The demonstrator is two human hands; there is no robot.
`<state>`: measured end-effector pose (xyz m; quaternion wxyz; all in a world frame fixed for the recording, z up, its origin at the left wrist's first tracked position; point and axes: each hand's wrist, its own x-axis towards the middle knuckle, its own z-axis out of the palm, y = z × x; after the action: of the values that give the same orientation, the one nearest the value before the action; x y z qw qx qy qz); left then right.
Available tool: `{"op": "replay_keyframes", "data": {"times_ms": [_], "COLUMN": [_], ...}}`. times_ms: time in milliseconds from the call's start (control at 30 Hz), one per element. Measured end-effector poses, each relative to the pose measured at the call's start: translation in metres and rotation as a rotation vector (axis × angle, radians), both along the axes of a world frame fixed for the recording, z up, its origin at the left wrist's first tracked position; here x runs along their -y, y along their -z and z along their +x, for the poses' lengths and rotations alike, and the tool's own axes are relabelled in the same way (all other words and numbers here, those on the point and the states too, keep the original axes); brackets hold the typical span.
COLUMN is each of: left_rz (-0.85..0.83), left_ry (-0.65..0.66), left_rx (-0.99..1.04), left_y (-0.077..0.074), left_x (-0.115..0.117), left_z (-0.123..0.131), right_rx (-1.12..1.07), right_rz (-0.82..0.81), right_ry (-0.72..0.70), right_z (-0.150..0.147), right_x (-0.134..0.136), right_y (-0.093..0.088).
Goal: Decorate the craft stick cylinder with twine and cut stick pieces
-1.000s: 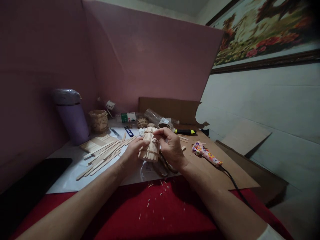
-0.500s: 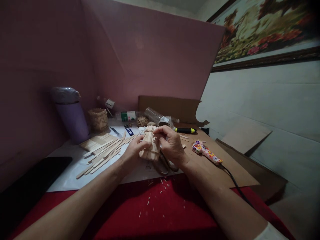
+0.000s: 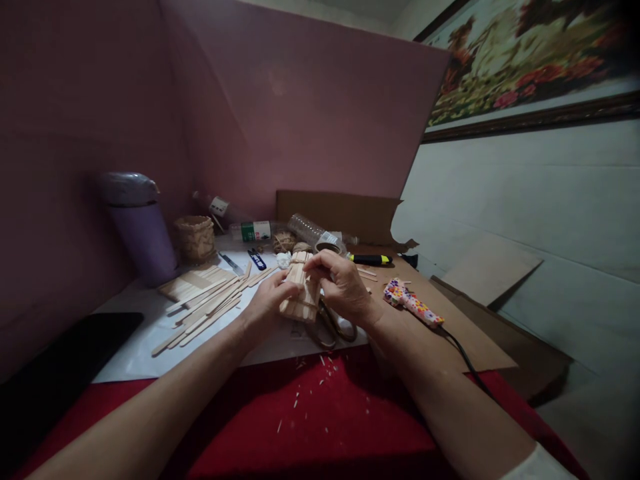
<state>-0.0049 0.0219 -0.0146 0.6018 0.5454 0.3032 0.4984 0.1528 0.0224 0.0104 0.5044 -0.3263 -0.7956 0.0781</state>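
"Across the upper left and middle of the frame, what stood behind the work?"

"A pink board (image 3: 300, 100), propped upright. Below it, a red cloth (image 3: 310, 427) filled the bottom of the frame, with a brown cardboard sheet (image 3: 450, 333) at the right and a white sheet (image 3: 140, 347) at the left lying on it."

"And on the white sheet?"

"A purple flask (image 3: 140, 233) stood at the left. Loose flat sticks (image 3: 205, 303) were fanned out just to the right of it."

"Where were the hands?"

"At the centre. The left hand (image 3: 265, 303) was wrapped around the left side of a bundle of sticks (image 3: 301, 293), clasping it. The right hand (image 3: 340, 287) had thumb and fingertips pinched shut on the bundle's top end. The bundle was tilted a little and held just above the white sheet's right edge."

"Anything smaller nearby?"

"A flowered glue gun (image 3: 413, 303) lay on the cardboard, right of centre, with its black cord running to the lower right. Scissors (image 3: 333, 327) lay under the right hand. A small woven basket (image 3: 196, 238) stood beside the flask, and blue snips (image 3: 257, 259) lay above the bundle. Pale splinters (image 3: 310, 387) dotted the cloth."
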Motion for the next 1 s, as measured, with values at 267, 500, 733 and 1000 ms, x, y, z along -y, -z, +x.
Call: {"op": "replay_keyframes", "data": {"times_ms": [267, 500, 733, 1000], "left_rz": [0.015, -0.006, -0.012, 0.0], "left_ry": [-0.009, -0.016, -0.012, -0.029], "left_rx": [-0.01, 0.004, 0.005, 0.0], "left_y": [0.0026, -0.0006, -0.0039, -0.0007], "left_x": [-0.0014, 0.0019, 0.0045, 0.002], "left_z": [-0.0009, 0.0001, 0.0012, 0.0005], "right_rx": [0.127, 0.122, 0.129, 0.153], "right_rz": [0.135, 0.088, 0.083, 0.062], "right_ry": [0.006, 0.017, 0.029, 0.059], "right_z": [0.0008, 0.001, 0.0009, 0.0006], "right_x": [0.0017, 0.0026, 0.0028, 0.0044], "right_y": [-0.0015, -0.0026, -0.0014, -0.0027]}}
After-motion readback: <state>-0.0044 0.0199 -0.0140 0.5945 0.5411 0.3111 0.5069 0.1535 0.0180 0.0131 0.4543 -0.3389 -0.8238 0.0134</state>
